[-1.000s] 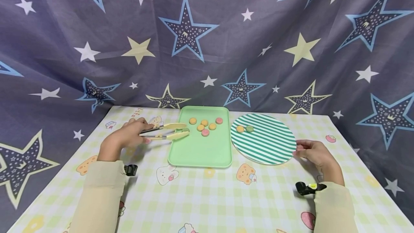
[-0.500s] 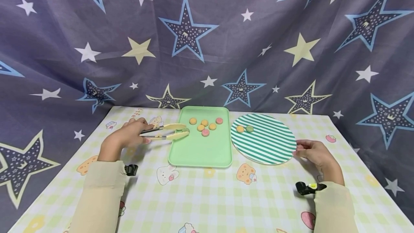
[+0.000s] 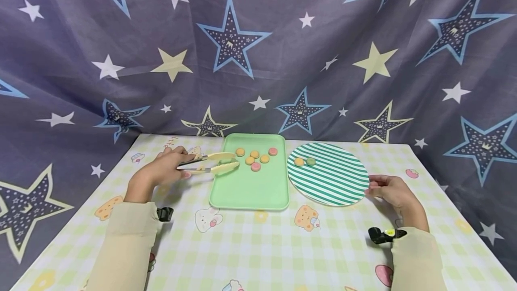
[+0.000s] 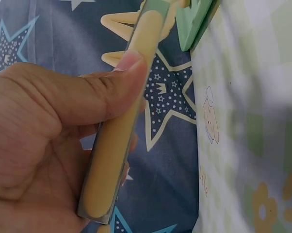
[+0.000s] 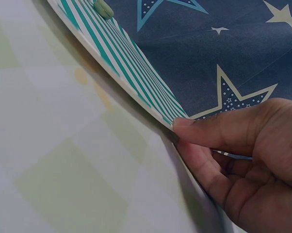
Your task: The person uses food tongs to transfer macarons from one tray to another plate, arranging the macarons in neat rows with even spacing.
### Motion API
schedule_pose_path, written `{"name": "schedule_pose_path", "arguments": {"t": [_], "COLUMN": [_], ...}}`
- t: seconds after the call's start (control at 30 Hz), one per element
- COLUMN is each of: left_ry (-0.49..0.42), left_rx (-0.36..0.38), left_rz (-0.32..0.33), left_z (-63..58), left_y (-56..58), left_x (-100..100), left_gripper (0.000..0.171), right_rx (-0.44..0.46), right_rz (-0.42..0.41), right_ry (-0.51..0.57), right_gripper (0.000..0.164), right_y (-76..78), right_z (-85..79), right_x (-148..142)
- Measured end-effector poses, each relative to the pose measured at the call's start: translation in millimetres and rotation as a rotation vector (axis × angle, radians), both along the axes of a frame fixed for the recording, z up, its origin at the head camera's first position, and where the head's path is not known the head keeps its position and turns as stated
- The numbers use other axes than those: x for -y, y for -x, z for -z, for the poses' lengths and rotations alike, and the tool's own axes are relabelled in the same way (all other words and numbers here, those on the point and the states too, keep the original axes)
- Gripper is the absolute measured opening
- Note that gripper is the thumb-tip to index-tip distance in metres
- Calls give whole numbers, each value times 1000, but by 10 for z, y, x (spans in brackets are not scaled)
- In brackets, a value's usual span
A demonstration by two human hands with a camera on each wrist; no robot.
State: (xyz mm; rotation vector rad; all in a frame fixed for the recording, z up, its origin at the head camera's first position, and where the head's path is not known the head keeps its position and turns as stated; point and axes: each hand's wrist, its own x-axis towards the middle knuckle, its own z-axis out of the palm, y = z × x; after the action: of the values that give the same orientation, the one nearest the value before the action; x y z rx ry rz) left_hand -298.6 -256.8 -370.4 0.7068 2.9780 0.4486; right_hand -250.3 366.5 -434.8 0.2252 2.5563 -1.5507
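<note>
My left hand (image 3: pixel 163 166) grips a pair of tongs (image 4: pixel 119 141) with yellow tips, thumb pressed along one arm. In the head view the tongs' tips stand apart over the left part of a green tray (image 3: pixel 250 194). Between them shows something green, hard to make out against the tray. Just right of the tips lie several small yellow macarons (image 3: pixel 250 160) and two pink ones, one a pink macaron (image 3: pixel 256 166) at the front. My right hand (image 3: pixel 393 191) pinches the right rim of a green-and-white striped plate (image 3: pixel 335 178), thumb on top. A yellow macaron (image 3: pixel 299 161) and a green macaron (image 3: pixel 310 161) sit on its left side.
A checked tablecloth (image 3: pixel 258 250) with cartoon prints covers the table. Behind the table's far edge hangs a dark curtain (image 3: pixel 258 89) with stars. The tray and plate stand side by side, close together.
The tongs in my left hand have shifted slightly to the right over the tray, their tips nearer the yellow macarons. My right hand stays at the plate's rim.
</note>
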Motion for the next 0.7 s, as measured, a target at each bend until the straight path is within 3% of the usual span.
{"name": "schedule_pose_path", "arguments": {"t": [0.17, 0.53, 0.7], "left_ry": [-7, 9, 2], "left_rx": [-15, 46, 23], "left_rz": [4, -41, -15], "left_z": [5, -37, -42], "left_y": [7, -23, -34], "left_x": [-23, -1, -20], "left_gripper": [56, 64, 64], "right_rx": [4, 11, 0], "right_rz": [8, 25, 5], "right_ry": [-9, -24, -8], "right_gripper": [62, 61, 61], "right_y": [17, 23, 10], "right_z": [14, 23, 21], "right_x": [14, 18, 5]}}
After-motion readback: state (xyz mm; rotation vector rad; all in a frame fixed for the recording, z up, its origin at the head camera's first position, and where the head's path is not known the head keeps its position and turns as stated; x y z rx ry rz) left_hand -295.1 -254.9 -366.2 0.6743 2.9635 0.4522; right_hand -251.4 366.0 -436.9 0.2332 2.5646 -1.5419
